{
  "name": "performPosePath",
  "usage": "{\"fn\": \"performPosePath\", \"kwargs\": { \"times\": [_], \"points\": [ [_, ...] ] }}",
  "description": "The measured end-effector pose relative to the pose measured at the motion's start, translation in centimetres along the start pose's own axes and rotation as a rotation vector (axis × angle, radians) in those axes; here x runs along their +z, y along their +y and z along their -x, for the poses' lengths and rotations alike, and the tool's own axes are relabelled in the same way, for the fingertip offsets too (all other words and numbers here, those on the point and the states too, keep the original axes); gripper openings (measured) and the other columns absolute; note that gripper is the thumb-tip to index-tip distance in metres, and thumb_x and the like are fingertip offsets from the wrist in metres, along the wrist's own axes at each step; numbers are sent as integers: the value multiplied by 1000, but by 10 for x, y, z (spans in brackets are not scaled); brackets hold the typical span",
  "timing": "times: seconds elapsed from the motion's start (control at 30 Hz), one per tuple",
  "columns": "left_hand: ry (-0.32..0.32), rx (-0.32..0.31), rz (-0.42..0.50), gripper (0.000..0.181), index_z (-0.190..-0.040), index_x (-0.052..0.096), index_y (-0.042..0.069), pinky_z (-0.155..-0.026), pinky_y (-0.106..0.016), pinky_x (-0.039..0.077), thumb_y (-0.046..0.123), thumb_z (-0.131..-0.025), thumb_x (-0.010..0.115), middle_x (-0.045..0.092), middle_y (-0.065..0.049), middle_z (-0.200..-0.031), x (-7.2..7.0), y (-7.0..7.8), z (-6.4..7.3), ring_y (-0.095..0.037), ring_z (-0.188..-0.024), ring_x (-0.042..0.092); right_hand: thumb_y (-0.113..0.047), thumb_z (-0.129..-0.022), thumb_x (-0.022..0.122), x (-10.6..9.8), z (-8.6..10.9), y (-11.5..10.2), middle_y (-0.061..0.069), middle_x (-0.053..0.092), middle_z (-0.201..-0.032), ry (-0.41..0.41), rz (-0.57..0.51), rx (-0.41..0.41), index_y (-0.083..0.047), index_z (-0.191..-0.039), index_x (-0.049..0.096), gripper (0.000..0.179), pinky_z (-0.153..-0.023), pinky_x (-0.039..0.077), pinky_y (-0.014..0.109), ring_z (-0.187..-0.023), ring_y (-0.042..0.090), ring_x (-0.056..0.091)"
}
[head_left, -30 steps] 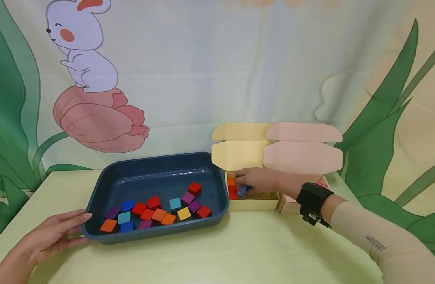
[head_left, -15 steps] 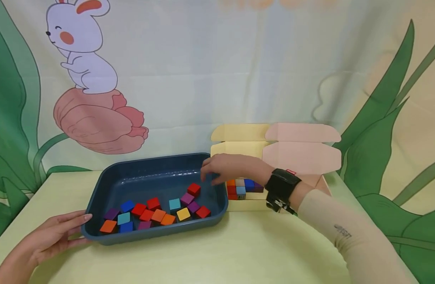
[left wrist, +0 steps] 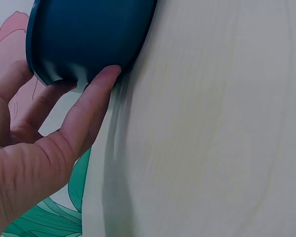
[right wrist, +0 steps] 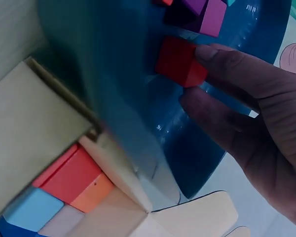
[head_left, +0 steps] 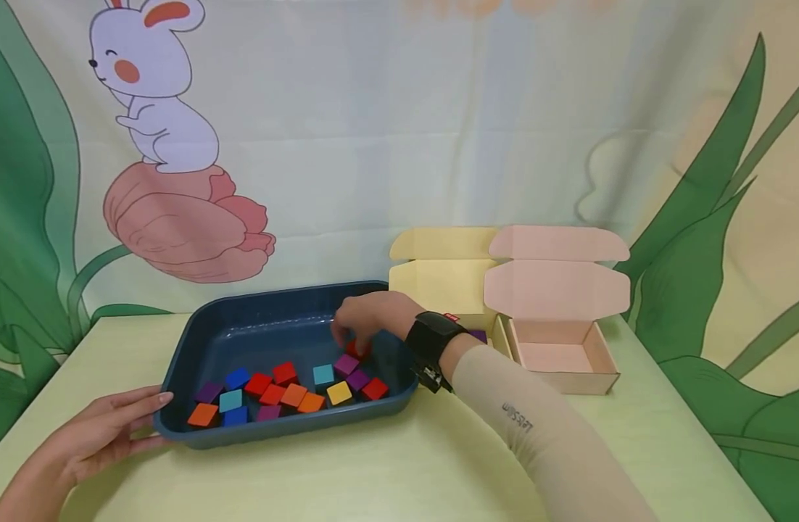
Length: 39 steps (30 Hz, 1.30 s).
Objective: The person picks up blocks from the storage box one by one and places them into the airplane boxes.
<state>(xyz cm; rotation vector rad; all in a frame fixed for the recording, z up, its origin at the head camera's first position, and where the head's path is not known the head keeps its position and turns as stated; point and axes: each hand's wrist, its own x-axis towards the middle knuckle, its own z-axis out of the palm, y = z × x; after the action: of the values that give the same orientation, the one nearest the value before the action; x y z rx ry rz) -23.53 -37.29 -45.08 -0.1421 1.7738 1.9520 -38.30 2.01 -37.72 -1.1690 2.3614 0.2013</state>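
A deep dark blue tray [head_left: 295, 290] holds several loose coloured cubes. At its left end, my left hand [head_left: 106, 428] holds the tray, thumb at the rim and the other fingers lower against its outer wall. Inside the tray's right part, my right hand [head_left: 367, 319] pinches a red cube [right wrist: 180, 61] between thumb and finger, as the right wrist view shows. From above, the fingers partly cover this cube. Just in front of it lie a purple cube [head_left: 346, 365] and a light blue cube [head_left: 323, 375].
Beside the tray stands an open yellow box [head_left: 500, 341], mostly behind the right arm; red, orange, blue and other cubes [right wrist: 71, 177] sit in it. An open pink box [head_left: 562, 355] adjoins it on the right. A printed curtain [head_left: 334, 145] hangs behind the table [head_left: 295, 478].
My right hand has moved left, out of the yellow box and down into the tray, where it has taken hold of the red cube. The left hand stays at the tray's end.
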Motion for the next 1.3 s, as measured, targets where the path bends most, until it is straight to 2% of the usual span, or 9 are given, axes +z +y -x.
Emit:
{"fn": "performPosePath", "kwargs": {
  "times": [0.17,0.47,0.57,0.73,0.83,0.97,1.1,1.2,1.3],
  "points": [
    [-8,11,23,24,-130,60,10,-94,-47,58,16,-107,55,68,8,-114,-2,0,1,-12,-105,69,-15,-93,77,-2,-1,-2,-3,65,-108,-13,-27,18,-19,-112,72,19,-79,53,24,-95,15,56],
    [-9,1,37,21,-126,63,13,-94,-47,58,16,-107,55,68,8,-113,0,0,1,-12,-104,69,-14,-95,73,5,3,0,-1,65,-109,-2,-91,20,-17,-115,70,20,-80,54,22,-98,15,57],
    [-1,-1,29,33,-138,54,5,-93,-48,58,16,-107,55,68,8,-113,2,1,1,-12,-104,69,-15,-95,74,7,5,0,-2,64,-109,2,-91,22,-17,-116,70,22,-81,53,22,-99,15,56],
    [8,-5,-6,72,-155,10,-15,-93,-48,58,16,-108,53,67,10,-113,5,2,1,-10,-103,69,-16,-94,76,10,6,0,-2,64,-112,4,-72,10,-18,-120,69,27,-83,53,22,-101,14,56],
    [9,-6,-9,73,-156,8,-15,-93,-47,59,17,-108,53,67,10,-113,5,2,1,-10,-103,69,-16,-94,76,10,6,0,-2,65,-112,13,-55,-5,-17,-119,69,27,-83,53,21,-100,14,57],
    [-2,-1,18,53,-151,33,-7,-93,-48,58,15,-108,54,68,8,-113,3,1,1,-12,-104,69,-16,-94,76,6,5,-1,-2,66,-110,53,-24,-43,-17,-119,70,25,-81,53,19,-98,13,58],
    [-24,5,47,25,-131,60,8,-92,-47,59,14,-108,53,69,7,-113,2,1,1,-13,-104,70,-16,-94,75,-5,8,-7,-1,67,-115,142,17,-119,-14,-122,69,28,-83,53,18,-103,13,59],
    [-34,10,57,18,-117,68,16,-91,-46,59,14,-108,52,70,6,-113,2,1,2,-13,-104,70,-16,-94,75,-16,14,-13,1,66,-120,215,43,-178,-12,-124,68,31,-86,53,19,-108,15,59],
    [-30,10,58,18,-115,69,18,-91,-46,59,14,-108,53,70,6,-113,3,1,2,-13,-103,70,-17,-94,75,-25,21,-20,2,65,-123,261,55,-215,-12,-125,67,32,-87,52,19,-111,16,57]
  ]
}}
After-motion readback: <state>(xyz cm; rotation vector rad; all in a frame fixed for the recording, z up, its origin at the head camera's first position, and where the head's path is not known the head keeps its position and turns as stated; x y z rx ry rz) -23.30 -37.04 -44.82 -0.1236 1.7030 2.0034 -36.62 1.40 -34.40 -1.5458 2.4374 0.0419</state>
